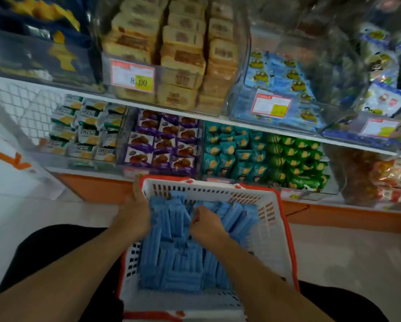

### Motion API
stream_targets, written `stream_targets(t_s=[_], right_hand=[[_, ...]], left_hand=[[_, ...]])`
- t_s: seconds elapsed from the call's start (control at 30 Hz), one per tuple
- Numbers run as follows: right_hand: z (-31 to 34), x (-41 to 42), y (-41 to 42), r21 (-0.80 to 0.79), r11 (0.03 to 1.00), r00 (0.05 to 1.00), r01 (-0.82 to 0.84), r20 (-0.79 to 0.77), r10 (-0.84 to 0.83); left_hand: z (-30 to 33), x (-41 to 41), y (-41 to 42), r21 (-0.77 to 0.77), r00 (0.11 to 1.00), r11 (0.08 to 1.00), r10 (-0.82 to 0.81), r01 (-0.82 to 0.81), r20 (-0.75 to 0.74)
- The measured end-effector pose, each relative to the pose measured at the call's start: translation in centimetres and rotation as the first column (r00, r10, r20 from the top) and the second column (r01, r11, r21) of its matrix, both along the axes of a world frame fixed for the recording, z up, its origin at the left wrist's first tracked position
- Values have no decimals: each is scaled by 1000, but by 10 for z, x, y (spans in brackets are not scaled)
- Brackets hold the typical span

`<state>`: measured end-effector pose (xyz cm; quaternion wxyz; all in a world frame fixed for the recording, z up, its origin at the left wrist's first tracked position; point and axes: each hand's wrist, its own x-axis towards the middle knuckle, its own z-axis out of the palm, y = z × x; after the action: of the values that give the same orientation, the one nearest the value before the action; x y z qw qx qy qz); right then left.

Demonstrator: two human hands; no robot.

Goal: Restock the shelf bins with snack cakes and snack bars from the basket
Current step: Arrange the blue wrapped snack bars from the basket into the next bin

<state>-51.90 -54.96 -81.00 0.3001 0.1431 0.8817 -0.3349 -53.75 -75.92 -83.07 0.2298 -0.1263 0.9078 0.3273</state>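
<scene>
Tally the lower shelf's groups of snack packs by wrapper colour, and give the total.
white-and-green packs: 1 group
purple packs: 1 group
teal packs: 1 group
bright green packs: 1 group
orange-red packs: 1 group
Total: 5 groups

white basket (268,206), blue snack bars (171,263)

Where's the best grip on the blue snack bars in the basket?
Probably pinch a blue snack bar by its upper end, coming straight down: the bars stand packed on end in the basket, so only the tops are exposed. The right hand works there now.
</scene>
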Motion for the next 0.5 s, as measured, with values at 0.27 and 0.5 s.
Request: stream_targets(t_s=[0.27,0.5], right_hand=[[-59,-24,-43,65,995,996,80,32,-82],[-53,-16,-37,-3,992,989,127,-79,-127]], left_hand=[[-13,-3,-4,-117,992,985,-123,125,25],[-4,-5,2,-155,988,976,-142,150,58]])
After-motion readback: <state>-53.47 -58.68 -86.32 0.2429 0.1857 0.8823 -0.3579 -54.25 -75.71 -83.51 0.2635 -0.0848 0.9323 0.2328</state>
